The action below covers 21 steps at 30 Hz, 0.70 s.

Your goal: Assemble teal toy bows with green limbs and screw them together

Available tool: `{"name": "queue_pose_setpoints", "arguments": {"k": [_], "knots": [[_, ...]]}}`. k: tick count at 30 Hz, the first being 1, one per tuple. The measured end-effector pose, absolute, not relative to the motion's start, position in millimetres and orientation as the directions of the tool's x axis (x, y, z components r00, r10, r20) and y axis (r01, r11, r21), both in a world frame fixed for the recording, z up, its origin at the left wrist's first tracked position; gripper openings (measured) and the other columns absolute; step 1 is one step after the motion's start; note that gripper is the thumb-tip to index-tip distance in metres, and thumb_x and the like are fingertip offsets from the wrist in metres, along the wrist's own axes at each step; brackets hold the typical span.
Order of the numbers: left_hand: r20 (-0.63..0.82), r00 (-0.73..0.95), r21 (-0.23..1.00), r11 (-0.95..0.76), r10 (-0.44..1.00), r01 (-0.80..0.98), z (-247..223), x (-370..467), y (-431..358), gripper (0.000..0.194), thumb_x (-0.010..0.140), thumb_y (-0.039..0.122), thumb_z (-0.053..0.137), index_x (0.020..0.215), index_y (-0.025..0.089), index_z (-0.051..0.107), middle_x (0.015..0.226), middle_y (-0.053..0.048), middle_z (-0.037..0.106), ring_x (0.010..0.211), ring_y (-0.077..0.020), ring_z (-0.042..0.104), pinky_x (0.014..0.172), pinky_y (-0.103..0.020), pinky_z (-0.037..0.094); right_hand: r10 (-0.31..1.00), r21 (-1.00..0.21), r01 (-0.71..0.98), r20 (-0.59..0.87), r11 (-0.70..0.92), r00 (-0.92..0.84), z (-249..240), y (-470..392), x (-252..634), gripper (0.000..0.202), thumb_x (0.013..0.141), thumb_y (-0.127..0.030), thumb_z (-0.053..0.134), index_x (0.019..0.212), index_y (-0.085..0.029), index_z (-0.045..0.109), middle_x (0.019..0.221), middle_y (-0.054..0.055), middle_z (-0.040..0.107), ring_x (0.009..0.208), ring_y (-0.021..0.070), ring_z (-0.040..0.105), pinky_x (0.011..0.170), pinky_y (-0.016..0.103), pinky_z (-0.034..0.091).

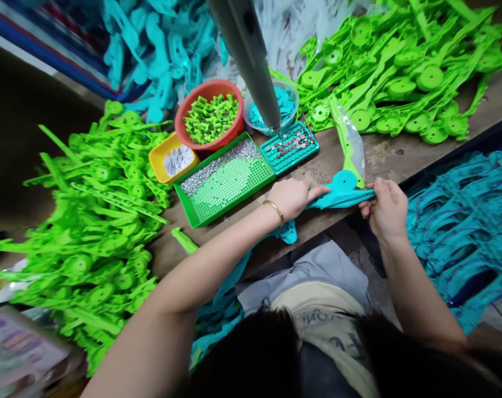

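Note:
A blue plastic part with a round disc is held between both hands near the table's front edge. My left hand, with a gold bangle at the wrist, grips its left end, thumb stretched along the top. My right hand pinches its narrow right end with closed fingers. Just behind the blue part lies a green part with a clear, greyish piece along it. Another blue piece shows under my left forearm.
Green parts are heaped on the left and back right. A green tray of metal pins, a red bowl, a yellow tub and a teal tray stand behind my left hand. A grey post rises there.

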<state>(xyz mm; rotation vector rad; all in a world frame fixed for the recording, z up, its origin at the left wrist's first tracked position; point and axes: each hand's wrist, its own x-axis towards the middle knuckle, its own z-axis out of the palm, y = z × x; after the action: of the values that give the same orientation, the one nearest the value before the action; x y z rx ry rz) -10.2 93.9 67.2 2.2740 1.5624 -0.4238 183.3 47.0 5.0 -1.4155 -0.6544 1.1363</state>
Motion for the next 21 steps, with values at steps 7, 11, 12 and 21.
{"name": "queue_pose_setpoints", "arguments": {"k": [7,11,12,21], "knots": [[-0.36,0.382,0.131,-0.359,0.851,0.924,66.0,-9.7,105.0,0.072,0.101,0.062,0.015,0.107,0.021,0.075,0.101,-0.012,0.076,0.096,-0.0265,0.071,0.072,-0.031,0.047,0.868,-0.958,-0.254,-0.237,-0.134,0.437,13.5,58.0,179.1,0.051,0.068,-0.069,0.072,0.077,-0.023,0.053,0.045,-0.007,0.052,0.032,0.0083,0.041,0.028,0.02,0.027],[-0.347,0.377,0.153,-0.345,0.859,0.926,60.5,-8.2,107.7,0.062,0.103,0.057,0.02,0.119,0.027,0.072,0.103,-0.009,0.076,0.095,-0.0251,0.071,0.073,-0.03,0.048,0.89,-0.94,-0.298,-0.275,-0.169,0.363,16.8,59.6,180.8,0.052,0.066,-0.067,0.076,0.078,-0.022,0.052,0.045,-0.009,0.05,0.033,0.0064,0.039,0.031,0.018,0.028],[-0.345,0.359,0.139,-0.331,0.867,0.933,61.0,-6.8,107.5,0.064,0.102,0.059,0.02,0.116,0.026,0.074,0.102,-0.01,0.076,0.096,-0.0262,0.071,0.073,-0.031,0.048,0.893,-0.943,-0.29,-0.264,-0.161,0.364,16.1,59.8,181.5,0.052,0.066,-0.065,0.077,0.078,-0.021,0.051,0.045,-0.008,0.051,0.033,0.0057,0.038,0.031,0.018,0.026],[-0.332,0.392,0.132,-0.369,0.858,0.92,59.3,-9.3,111.9,0.063,0.102,0.059,0.02,0.119,0.029,0.073,0.099,-0.009,0.077,0.096,-0.0278,0.072,0.071,-0.031,0.047,0.853,-0.9,-0.349,-0.384,-0.261,0.353,12.8,64.3,175.8,0.057,0.069,-0.076,0.065,0.082,-0.022,0.052,0.044,-0.008,0.047,0.033,0.0081,0.04,0.03,0.02,0.028]]}}
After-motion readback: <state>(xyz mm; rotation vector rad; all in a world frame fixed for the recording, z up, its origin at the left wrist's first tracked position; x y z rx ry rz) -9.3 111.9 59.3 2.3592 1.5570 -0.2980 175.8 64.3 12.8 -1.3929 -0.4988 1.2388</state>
